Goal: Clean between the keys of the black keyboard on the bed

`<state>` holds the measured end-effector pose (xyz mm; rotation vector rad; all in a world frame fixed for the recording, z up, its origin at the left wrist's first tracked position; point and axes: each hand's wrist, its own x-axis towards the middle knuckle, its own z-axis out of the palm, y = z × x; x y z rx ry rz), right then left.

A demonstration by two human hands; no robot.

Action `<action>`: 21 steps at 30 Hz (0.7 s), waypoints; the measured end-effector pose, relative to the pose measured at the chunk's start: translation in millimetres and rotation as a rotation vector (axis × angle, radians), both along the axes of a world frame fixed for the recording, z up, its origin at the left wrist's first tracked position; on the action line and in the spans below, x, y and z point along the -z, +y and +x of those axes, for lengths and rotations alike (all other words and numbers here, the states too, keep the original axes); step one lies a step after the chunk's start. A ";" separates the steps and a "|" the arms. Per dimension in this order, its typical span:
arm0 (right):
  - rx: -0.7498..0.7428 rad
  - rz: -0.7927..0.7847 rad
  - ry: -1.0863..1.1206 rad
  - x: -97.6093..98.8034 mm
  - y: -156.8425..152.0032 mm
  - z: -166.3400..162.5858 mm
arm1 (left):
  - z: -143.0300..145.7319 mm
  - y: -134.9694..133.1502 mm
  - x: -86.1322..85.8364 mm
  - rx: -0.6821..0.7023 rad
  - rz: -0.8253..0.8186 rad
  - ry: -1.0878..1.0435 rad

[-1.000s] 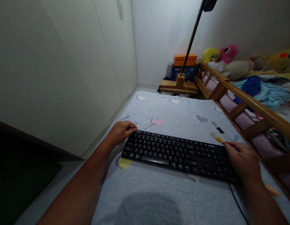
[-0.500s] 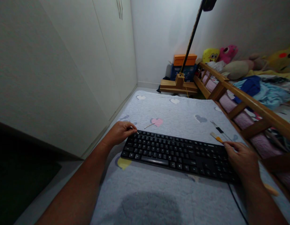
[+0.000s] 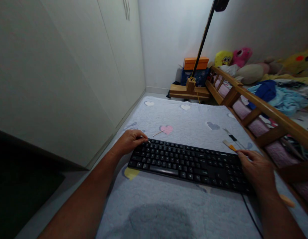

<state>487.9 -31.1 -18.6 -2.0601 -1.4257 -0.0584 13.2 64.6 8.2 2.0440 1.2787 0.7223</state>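
Observation:
A black keyboard (image 3: 181,162) lies slightly askew on the cloth-covered surface. At its upper left corner, my left hand (image 3: 131,141) is closed in a pinch on a cotton swab (image 3: 149,142); only the swab's pale tip shows, over the top row of keys. My right hand (image 3: 257,169) is closed round the keyboard's right end, covering some of the number pad. Just beyond those fingers lies a flat brush (image 3: 230,145) with an orange handle. A second cotton swab (image 3: 158,133) rests on the cloth behind the keyboard.
Tweezers (image 3: 233,137) with a black band lie behind the brush. The keyboard cable (image 3: 251,212) runs toward me at right. A white wardrobe (image 3: 94,66) borders the left side, a wooden bed rail (image 3: 268,108) the right. A wooden stand (image 3: 190,90) is beyond the far edge.
My left hand has moved slightly right along the keyboard's top edge with the cotton swab, whose rear end no longer shows above the fingers. My right hand stays in place.

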 end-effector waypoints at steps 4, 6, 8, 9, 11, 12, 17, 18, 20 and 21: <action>-0.002 -0.001 -0.008 0.3 -0.4 -0.2 | 3.8 -0.6 -1.0 0.006 0.041 0.011; -0.001 -0.006 -0.007 -0.4 -0.4 -0.9 | 4.6 -0.7 -2.1 0.008 0.066 0.024; 0.003 -0.010 -0.002 -1.3 -0.3 -1.7 | 4.7 -0.6 -2.9 0.011 0.080 0.027; 0.004 -0.011 0.000 -1.6 -0.2 -1.9 | 4.7 -0.6 -3.1 0.013 0.083 0.028; 0.005 -0.014 0.003 -1.8 0.0 -2.2 | 4.4 -0.5 -3.0 0.018 0.086 0.025; 0.006 -0.016 0.005 -1.8 0.1 -2.2 | 4.2 -0.5 -2.8 0.022 0.084 0.021; 0.009 -0.030 0.004 -1.4 -0.6 -1.4 | 5.7 -1.0 -0.9 0.046 0.085 0.001; 0.006 -0.032 0.005 -1.4 -0.8 -1.1 | 6.6 -1.3 -0.5 0.049 0.087 -0.001; 0.000 -0.031 0.007 -1.3 -1.0 -0.9 | 9.3 -2.3 -0.2 0.052 0.089 -0.005; -0.001 -0.029 0.007 -1.2 -1.0 -0.9 | 10.9 -2.8 -0.2 0.054 0.091 -0.005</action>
